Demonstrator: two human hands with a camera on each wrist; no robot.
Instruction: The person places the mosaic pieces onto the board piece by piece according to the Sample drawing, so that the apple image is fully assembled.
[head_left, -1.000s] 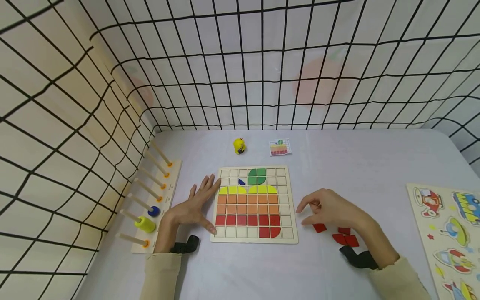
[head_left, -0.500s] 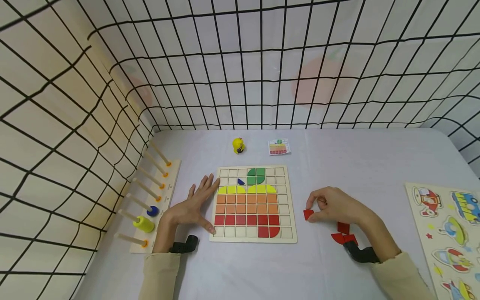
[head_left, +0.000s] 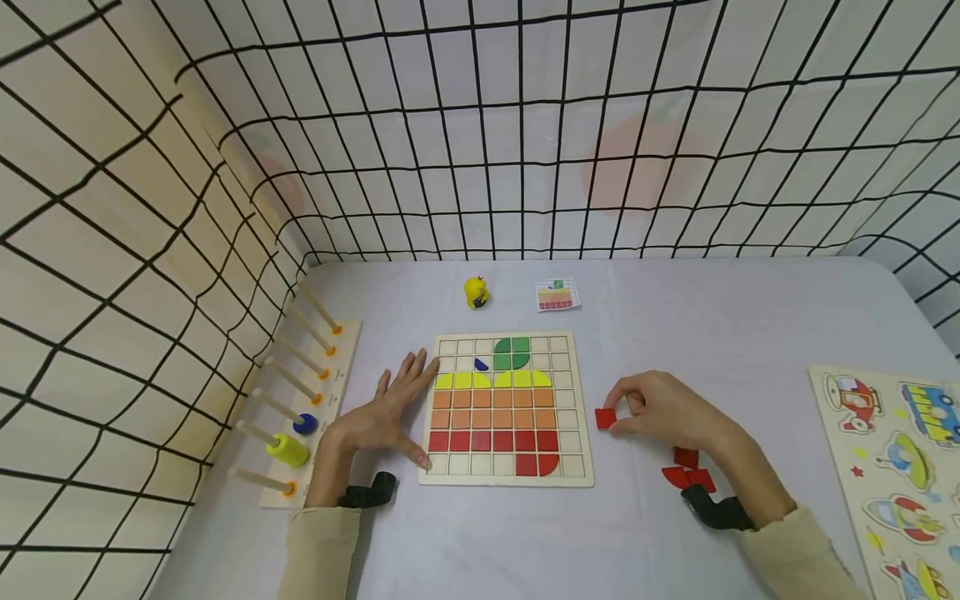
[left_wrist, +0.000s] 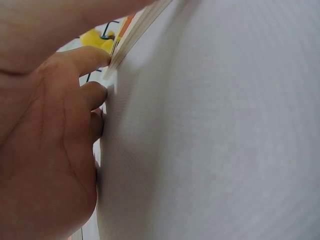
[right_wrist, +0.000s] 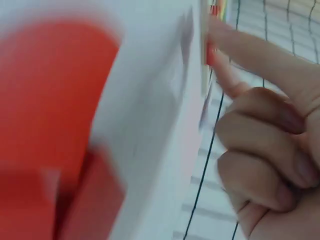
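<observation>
Between thumb and forefinger my right hand (head_left: 656,410) pinches a red square tile (head_left: 604,418), just off the right edge of the wooden grid board (head_left: 583,467). Its other fingers are curled in, as the right wrist view shows. Spread out flat, my left hand (head_left: 386,415) touches the board's left edge with its fingertips and thumb. Green, yellow, orange and red tiles fill part of the grid, along with a small blue piece (head_left: 481,364). Several loose red tiles (head_left: 686,457) lie by my right wrist, large and blurred in the right wrist view.
Left of the board stands a wooden peg rack (head_left: 339,367) with yellow and blue beads. A yellow toy duck (head_left: 476,292) and a small pattern card (head_left: 557,295) lie behind the board. At far right is a picture puzzle (head_left: 862,467). Black netting (head_left: 491,167) surrounds the table.
My right hand has picked up a red tile from the table and carried it left, toward the board. The left hand has stayed in place.
</observation>
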